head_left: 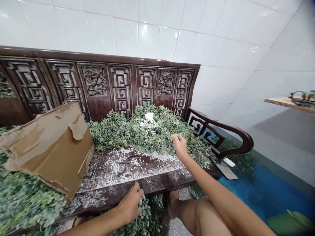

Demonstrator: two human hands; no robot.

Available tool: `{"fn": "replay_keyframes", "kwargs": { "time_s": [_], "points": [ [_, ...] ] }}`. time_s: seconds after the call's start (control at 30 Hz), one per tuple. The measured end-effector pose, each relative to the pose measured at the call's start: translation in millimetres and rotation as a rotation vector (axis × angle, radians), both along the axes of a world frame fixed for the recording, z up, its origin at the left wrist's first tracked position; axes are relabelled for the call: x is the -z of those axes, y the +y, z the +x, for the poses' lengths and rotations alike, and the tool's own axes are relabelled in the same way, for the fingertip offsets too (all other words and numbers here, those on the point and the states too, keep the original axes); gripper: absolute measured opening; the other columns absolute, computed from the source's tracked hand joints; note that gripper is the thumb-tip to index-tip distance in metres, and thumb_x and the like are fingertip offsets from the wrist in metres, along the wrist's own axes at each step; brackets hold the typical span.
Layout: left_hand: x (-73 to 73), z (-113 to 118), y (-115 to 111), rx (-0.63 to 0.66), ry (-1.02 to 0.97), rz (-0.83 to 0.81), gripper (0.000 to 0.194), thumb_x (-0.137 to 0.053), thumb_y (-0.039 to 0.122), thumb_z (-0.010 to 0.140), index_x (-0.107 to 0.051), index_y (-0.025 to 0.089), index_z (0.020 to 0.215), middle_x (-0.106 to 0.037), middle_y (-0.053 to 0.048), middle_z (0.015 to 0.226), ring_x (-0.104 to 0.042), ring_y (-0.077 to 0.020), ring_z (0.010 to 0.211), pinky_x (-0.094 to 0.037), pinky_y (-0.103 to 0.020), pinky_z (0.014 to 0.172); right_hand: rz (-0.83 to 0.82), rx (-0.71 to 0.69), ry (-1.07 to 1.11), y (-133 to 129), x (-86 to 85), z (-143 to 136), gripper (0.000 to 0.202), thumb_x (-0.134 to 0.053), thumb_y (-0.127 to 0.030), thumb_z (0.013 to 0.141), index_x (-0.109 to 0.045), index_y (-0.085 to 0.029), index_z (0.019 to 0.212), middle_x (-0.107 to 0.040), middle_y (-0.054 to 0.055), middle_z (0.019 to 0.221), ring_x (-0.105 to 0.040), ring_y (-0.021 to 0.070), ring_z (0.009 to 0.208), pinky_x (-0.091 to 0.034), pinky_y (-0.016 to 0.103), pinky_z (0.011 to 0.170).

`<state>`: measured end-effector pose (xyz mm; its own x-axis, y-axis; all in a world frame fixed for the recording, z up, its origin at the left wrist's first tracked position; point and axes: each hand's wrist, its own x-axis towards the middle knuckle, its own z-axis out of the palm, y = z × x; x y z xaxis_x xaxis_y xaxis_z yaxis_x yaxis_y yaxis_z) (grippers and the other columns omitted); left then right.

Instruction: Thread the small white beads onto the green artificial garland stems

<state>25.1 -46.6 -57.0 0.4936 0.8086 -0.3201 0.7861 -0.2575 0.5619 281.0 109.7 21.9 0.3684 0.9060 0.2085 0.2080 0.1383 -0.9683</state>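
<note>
My right hand [179, 146] is closed, fingers pinched, at the front of a heap of artificial greenery [118, 132] on a dark wooden bench; whatever sits between the fingertips is too small to make out. Lower down, my left hand [131, 201] has its fingers curled together just off the bench's front edge [157, 180], above more green sprigs [152, 214]. What it holds, if anything, is hidden. Small white discs [120, 167] lie scattered over the seat, and a white clump [149, 116] rests on top of the heap.
A torn cardboard box [56, 150] stands on the left of the seat, with a thin metal wire frame [85, 165] beside it. More greenery [27, 200] lies at lower left. Right: a curved armrest [242, 141], a white case [229, 162], a blue surface [270, 186] and a wooden shelf [283, 102].
</note>
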Motion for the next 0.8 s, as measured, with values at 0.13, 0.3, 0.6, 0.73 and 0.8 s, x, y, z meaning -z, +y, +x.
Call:
{"fn": "replay_keyframes", "kwargs": {
  "time_s": [0.13,0.3,0.6,0.73,0.8],
  "points": [
    [-1.1,2.7,-1.1,0.067,0.082,0.058,0.034,-0.06,0.009,0.066,-0.053,0.019,0.098,-0.042,-0.011,0.124,-0.041,-0.0301,0.119,-0.04,-0.039,0.094,-0.013,-0.09,0.101,-8.4,-3.0,-7.5,0.024,-0.051,-0.042,0.073,-0.054,-0.019,0.08,-0.03,-0.007,0.058,-0.03,0.0095,0.049,-0.026,0.022,0.045],
    [-12.7,7.0,2.9,0.07,-0.032,0.097,0.048,-0.078,0.037,0.06,-0.055,0.02,0.098,-0.048,-0.01,0.117,-0.043,-0.0304,0.11,-0.038,-0.042,0.095,-0.118,-0.321,0.118,-21.8,6.4,-22.1,0.023,-0.056,-0.04,0.069,-0.059,-0.017,0.075,-0.036,-0.007,0.055,-0.034,0.0088,0.047,-0.028,0.021,0.044],
    [-45.6,0.9,45.0,-0.653,-0.887,-0.503,0.06,-0.05,0.07,0.077,-0.057,0.014,0.098,-0.062,-0.008,0.09,-0.062,-0.0172,0.071,-0.052,-0.034,0.071,-0.194,-1.038,-0.185,-54.0,-5.4,-66.8,0.018,-0.059,-0.018,0.072,-0.07,-0.016,0.087,-0.068,0.002,0.078,-0.062,0.0151,0.07,-0.05,0.029,0.068],
    [-52.3,-14.1,52.5,-0.674,-0.912,-0.413,0.042,-0.071,0.053,0.068,-0.061,0.014,0.081,-0.065,-0.005,0.077,-0.063,-0.0164,0.07,-0.052,-0.031,0.07,-0.092,-1.335,-0.371,-68.6,-8.9,-89.1,0.025,-0.06,-0.011,0.073,-0.073,-0.018,0.094,-0.072,0.003,0.091,-0.065,0.0168,0.085,-0.049,0.03,0.082],
    [-51.2,-22.0,55.3,-0.721,-0.859,-0.295,0.035,-0.075,0.044,0.063,-0.059,0.015,0.075,-0.063,-0.001,0.068,-0.061,-0.0159,0.065,-0.05,-0.028,0.064,-0.076,-1.354,-0.391,-70.5,-1.7,-97.4,0.024,-0.063,-0.017,0.076,-0.071,-0.019,0.099,-0.072,0.003,0.097,-0.065,0.0167,0.087,-0.049,0.029,0.083]
  ]
}}
